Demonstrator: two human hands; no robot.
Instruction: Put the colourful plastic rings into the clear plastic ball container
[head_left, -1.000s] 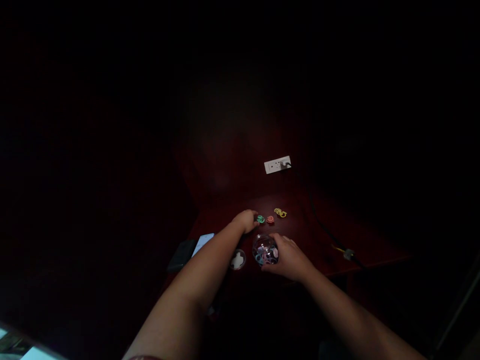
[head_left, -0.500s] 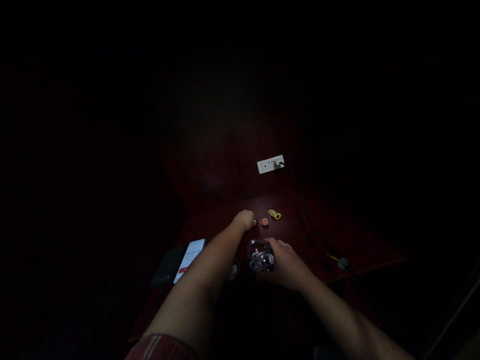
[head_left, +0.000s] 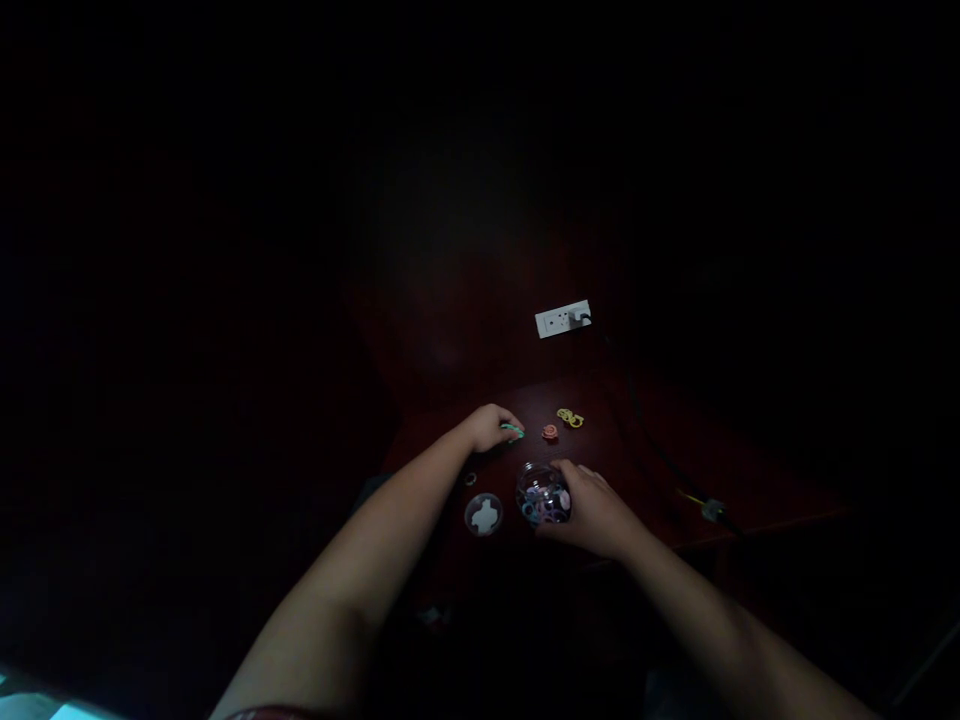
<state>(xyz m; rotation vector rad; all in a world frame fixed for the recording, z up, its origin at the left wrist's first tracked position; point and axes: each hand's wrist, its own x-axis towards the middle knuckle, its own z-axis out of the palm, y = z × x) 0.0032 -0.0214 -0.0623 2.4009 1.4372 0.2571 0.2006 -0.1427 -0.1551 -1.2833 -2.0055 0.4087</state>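
My left hand (head_left: 495, 428) is at the tabletop, with green hair ties (head_left: 514, 432) between its thumb and fingers. Just right of them lies a small cluster of pink-orange hair ties (head_left: 550, 432), and beyond it a loose group of yellow ones (head_left: 571, 418). My right hand (head_left: 592, 508) is wrapped around the side of a clear round jar (head_left: 531, 476), tilted so its mouth faces up and away. Inside it are several small bands in blue, purple and pink. A round clear lid (head_left: 484, 515) with a white cross-shaped piece lies left of the jar.
A single small band (head_left: 471, 479) lies by my left forearm. On the wall, a white socket plate (head_left: 562, 319) holds a plug, whose dark cable runs down to a connector (head_left: 714, 511) near the table's right edge. The surroundings are very dark.
My left hand has loosened from a fist, showing more of the green hair ties. The view has shifted, uncovering the lid and a small band; the phone is now out of sight.
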